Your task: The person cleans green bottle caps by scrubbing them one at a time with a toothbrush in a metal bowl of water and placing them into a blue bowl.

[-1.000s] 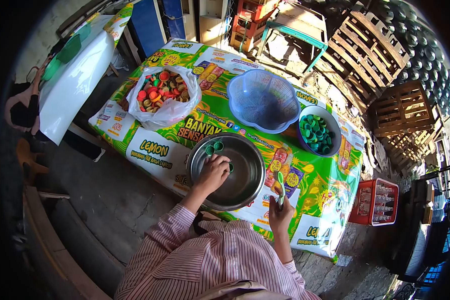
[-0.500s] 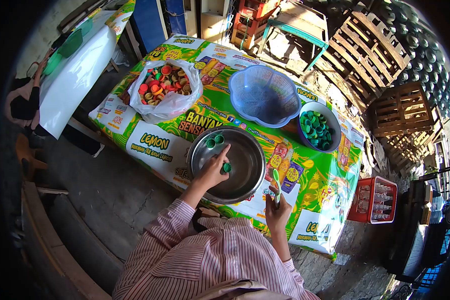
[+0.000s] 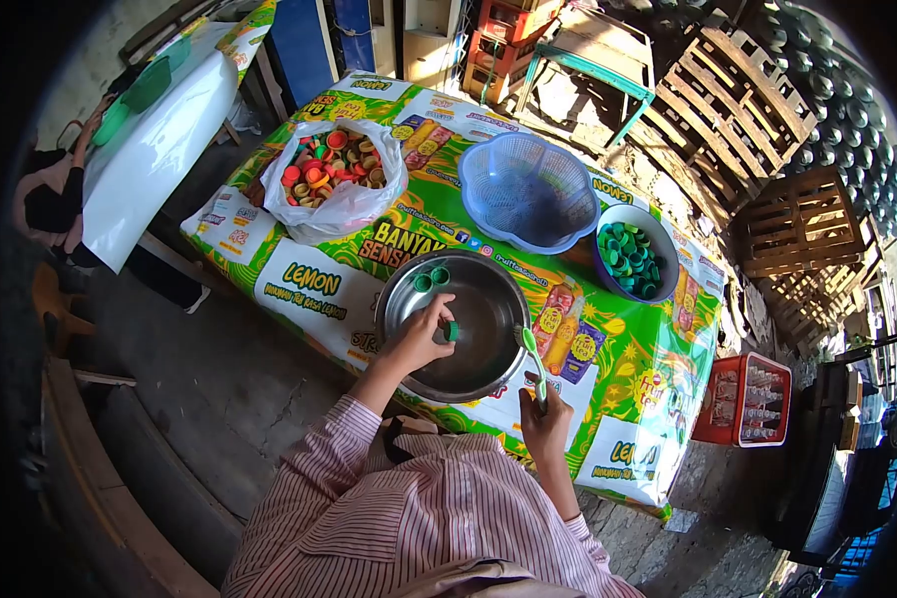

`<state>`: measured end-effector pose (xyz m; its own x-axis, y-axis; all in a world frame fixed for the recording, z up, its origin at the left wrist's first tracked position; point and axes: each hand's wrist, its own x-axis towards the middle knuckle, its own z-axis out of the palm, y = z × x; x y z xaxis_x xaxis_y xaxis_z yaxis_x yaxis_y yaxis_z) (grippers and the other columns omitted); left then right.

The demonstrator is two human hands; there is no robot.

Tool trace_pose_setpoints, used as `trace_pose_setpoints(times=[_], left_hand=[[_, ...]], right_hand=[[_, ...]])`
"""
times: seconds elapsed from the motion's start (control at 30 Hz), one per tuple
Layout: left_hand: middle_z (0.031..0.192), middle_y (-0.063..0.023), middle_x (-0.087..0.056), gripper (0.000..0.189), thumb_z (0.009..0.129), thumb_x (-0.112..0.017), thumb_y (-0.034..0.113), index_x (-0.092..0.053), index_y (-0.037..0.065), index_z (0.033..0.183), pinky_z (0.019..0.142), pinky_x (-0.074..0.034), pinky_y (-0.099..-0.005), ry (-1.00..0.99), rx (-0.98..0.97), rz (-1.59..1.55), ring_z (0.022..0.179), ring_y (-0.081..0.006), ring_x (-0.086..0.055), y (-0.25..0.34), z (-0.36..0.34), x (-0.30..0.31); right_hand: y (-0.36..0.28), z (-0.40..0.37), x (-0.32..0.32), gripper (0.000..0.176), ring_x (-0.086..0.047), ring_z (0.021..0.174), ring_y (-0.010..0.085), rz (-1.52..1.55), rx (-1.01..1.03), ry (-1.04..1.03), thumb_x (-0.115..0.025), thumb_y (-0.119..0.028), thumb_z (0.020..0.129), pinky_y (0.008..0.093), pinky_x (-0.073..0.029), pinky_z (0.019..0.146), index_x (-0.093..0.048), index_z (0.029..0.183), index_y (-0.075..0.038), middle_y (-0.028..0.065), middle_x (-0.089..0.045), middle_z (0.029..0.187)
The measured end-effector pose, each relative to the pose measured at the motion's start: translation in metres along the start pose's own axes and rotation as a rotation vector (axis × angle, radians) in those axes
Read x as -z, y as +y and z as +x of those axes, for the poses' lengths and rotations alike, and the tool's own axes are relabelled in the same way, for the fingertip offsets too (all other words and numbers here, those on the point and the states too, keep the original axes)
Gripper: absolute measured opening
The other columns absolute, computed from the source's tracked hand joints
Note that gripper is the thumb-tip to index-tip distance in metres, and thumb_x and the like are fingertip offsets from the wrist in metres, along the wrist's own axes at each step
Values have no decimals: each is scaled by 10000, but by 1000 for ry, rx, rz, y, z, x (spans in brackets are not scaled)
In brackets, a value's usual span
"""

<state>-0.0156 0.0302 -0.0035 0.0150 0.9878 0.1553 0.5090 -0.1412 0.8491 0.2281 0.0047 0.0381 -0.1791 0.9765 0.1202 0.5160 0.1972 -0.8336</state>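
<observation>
My left hand [image 3: 421, 344] is over the metal basin [image 3: 384, 351], its fingers closed on a green bottle cap [image 3: 451, 331]. Near the basin's far side lie more green caps [image 3: 432, 278]. Just right of the basin, my right hand [image 3: 547, 427] grips a slim green-and-white toothbrush [image 3: 537, 361] by its lower end. The brush head points up toward the basin's right rim, apart from the cap.
A white plastic bag [image 3: 314, 227] of red, orange and yellowish caps stands at the far left. Behind the basin is a blue mesh basket [image 3: 498, 184]. A bowl [image 3: 674, 267] of green caps stands right. A red crate [image 3: 718, 409] sits beyond the table. Another person's arm [image 3: 82, 140] shows far left.
My right hand has shifted slightly left, and the toothbrush now tilts toward the basin. My left fingers have drawn in around the cap, the index finger less stretched out.
</observation>
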Motion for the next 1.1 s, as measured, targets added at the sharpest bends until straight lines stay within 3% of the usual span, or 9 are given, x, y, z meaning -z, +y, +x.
trace_pose_setpoints(times=[0.1,0.13,0.2,0.23,0.37,0.47,0.67,0.97,1.1], left_hand=[[906,-128,-555,472,648,-693,23,-468,28,1063,744,-477,-347,-15,51,54,829,-274,-583,6,-1,7],[909,-130,-556,393,658,-688,31,-510,25,1008,748,-477,-346,-30,74,109,837,-274,-581,8,-1,9],[909,-129,-557,353,658,-693,42,-538,25,975,750,-477,-347,4,80,115,844,-277,-578,10,-3,9],[908,-128,-559,315,657,-698,54,-566,25,941,752,-477,-348,35,88,122,851,-280,-576,11,-4,9],[904,-121,-560,316,647,-710,73,-602,27,940,756,-476,-348,146,33,135,858,-283,-572,21,-11,10],[876,-116,-561,317,647,-710,72,-601,23,940,747,-478,-341,161,28,62,836,-271,-578,17,-15,8],[822,-95,-575,291,633,-735,82,-593,-12,868,683,-478,-305,201,81,-45,735,-204,-587,19,-18,6],[859,-106,-591,314,622,-742,73,-600,9,894,713,-496,-300,191,87,-11,786,-207,-609,23,-12,9],[874,-121,-620,455,623,-738,53,-543,17,1032,728,-501,-304,183,63,-35,783,-214,-624,24,-11,9]], right_hand=[[4,1,-1,316,-456,395,177,-122,-11,-75,-575,-58,819,316,-345,421,-547,1133,-37,127,-508,534],[6,2,-3,316,-456,395,177,-121,-7,-74,-575,-58,819,316,-345,421,-547,1133,-37,127,-508,534],[8,3,-8,365,-552,496,293,-92,55,-75,-516,-62,854,377,-398,479,-477,1217,-52,178,-547,591],[-3,5,-3,410,-582,599,363,-112,-27,-207,-469,-56,874,422,-422,530,-427,1280,-95,206,-586,690],[3,3,-18,486,-600,636,350,-96,170,-192,-482,-53,862,421,-440,542,-400,1325,-177,177,-613,786],[-9,3,-21,474,-603,619,333,-175,204,-300,-485,-86,863,418,-457,509,-420,1311,-226,152,-620,780],[-4,14,-27,475,-605,583,308,-256,173,-241,-497,-100,853,414,-463,490,-434,1301,-246,126,-622,753],[-11,10,-29,472,-588,533,286,-292,236,-238,-502,-114,854,402,-450,455,-437,1300,-255,115,-609,700],[-3,13,-33,481,-577,508,275,-252,261,-158,-509,-107,849,394,-442,438,-436,1302,-251,104,-594,673]])
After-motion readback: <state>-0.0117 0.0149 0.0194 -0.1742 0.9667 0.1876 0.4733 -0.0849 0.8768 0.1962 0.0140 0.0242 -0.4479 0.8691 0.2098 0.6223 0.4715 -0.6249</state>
